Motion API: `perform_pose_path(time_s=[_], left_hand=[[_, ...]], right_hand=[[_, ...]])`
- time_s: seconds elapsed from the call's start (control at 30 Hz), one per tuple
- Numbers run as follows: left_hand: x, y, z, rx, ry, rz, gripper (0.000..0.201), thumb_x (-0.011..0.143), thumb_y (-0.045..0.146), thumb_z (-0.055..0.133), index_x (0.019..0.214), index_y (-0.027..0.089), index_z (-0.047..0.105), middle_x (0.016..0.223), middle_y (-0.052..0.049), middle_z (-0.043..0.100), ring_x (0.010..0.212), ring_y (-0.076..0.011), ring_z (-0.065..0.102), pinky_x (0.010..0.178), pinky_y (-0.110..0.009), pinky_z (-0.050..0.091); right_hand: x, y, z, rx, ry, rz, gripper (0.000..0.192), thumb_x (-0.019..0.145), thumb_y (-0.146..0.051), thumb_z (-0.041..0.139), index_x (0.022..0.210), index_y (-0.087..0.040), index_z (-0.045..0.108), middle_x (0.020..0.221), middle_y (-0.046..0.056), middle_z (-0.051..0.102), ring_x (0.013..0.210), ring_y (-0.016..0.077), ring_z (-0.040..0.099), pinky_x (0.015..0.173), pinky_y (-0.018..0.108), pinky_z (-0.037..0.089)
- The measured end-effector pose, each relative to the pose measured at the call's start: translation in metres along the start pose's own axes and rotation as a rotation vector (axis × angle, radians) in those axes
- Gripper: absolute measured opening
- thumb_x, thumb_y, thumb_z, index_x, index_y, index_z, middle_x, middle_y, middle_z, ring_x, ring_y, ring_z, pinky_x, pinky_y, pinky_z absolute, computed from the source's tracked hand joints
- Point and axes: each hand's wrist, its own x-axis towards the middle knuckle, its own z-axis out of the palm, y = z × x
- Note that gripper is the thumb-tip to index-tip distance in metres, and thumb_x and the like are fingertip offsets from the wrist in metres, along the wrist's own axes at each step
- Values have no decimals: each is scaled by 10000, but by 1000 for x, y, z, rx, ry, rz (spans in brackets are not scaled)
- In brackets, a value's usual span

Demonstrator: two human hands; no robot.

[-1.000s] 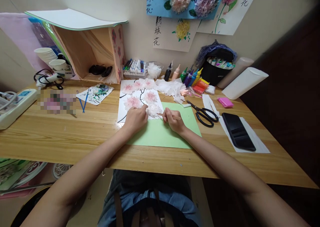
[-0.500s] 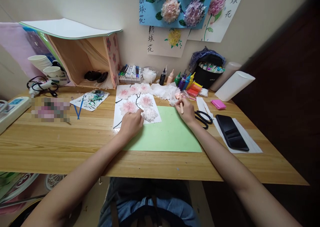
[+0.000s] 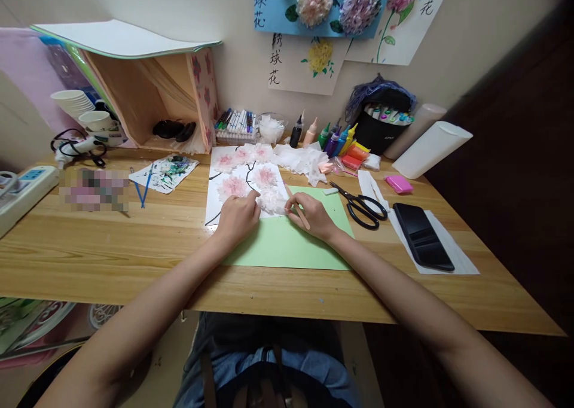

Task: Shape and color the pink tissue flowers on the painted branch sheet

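Observation:
My right hand point(image 3: 310, 214) is closed around a wooden craft stick point(image 3: 302, 216), which slants across the fingers. Its fingertips are at the right edge of a white tissue-paper flower point(image 3: 270, 200). My left hand point(image 3: 238, 218) is curled over the lower part of the white picture sheet point(image 3: 214, 201); what its fingers hold, if anything, is hidden. Pink and white tissue flowers point(image 3: 233, 186) and black branch lines cover that sheet. Beneath both hands lies a green sheet point(image 3: 287, 246). A small white piece, perhaps an eraser point(image 3: 330, 191), is near the scissors point(image 3: 361, 204).
Torn white tissue point(image 3: 300, 160) and pink clay point(image 3: 325, 167) lie behind my right hand. Paint bottles point(image 3: 334, 142) and markers point(image 3: 235, 125) line the wall. A phone point(image 3: 423, 236) is at right. Blue sticks point(image 3: 143, 186) and a paint-stained sheet point(image 3: 168, 171) are at left.
My right hand has moved left and nearer, from the tissue and clay to the white flower, still with the craft stick. The left hand stays on the picture. The view has shifted slightly.

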Motion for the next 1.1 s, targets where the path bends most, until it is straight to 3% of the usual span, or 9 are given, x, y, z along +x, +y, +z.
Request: perform_pose_path(time_s=[0.13,0.27,0.33,0.47,0.73,0.97,1.1], left_hand=[[-1,0,2,0,0,11,346,912,182,361,1143,110,608,725,-96,721,708,-242,676,772,-350,441],[-1,-1,2,8,-1,20,339,910,174,361,1133,112,608,715,-93,717,688,-240,671,751,-350,438],[-1,-1,2,12,-4,19,336,911,175,361,1130,110,608,719,-95,718,687,-236,670,752,-347,437],[-1,0,1,4,-11,14,339,913,183,362,1139,110,604,711,-91,716,684,-234,670,759,-344,437],[0,-1,2,-9,-12,8,341,912,193,358,1131,116,608,705,-92,711,681,-236,669,763,-345,435],[0,-1,3,-1,-11,9,347,910,197,356,1137,120,608,691,-85,708,674,-240,667,747,-345,433],[0,-1,2,3,-14,8,348,909,193,358,1139,116,608,687,-85,708,674,-239,668,751,-343,437]], right_hand=[[-2,-2,-8,42,31,-15,121,854,-307,589,784,-214,558,768,43,634,734,193,574,685,322,441],[-7,-5,-16,116,102,0,465,998,-350,253,628,-221,502,603,19,562,610,155,527,654,310,426],[-8,-5,-15,147,59,-3,525,1008,-360,213,576,-220,477,534,4,527,529,134,494,605,294,419],[-8,-3,-8,163,-26,2,532,1008,-391,244,579,-211,502,539,3,536,524,123,497,600,287,412],[-2,0,-2,177,-76,32,511,1006,-425,255,603,-210,486,570,-1,507,558,122,483,601,281,390],[-9,1,-4,199,27,78,541,1011,-422,206,557,-220,419,529,-6,464,521,126,442,610,300,377],[-6,1,-3,206,-19,72,525,1006,-435,237,582,-215,457,554,-2,492,543,126,461,615,297,379]])
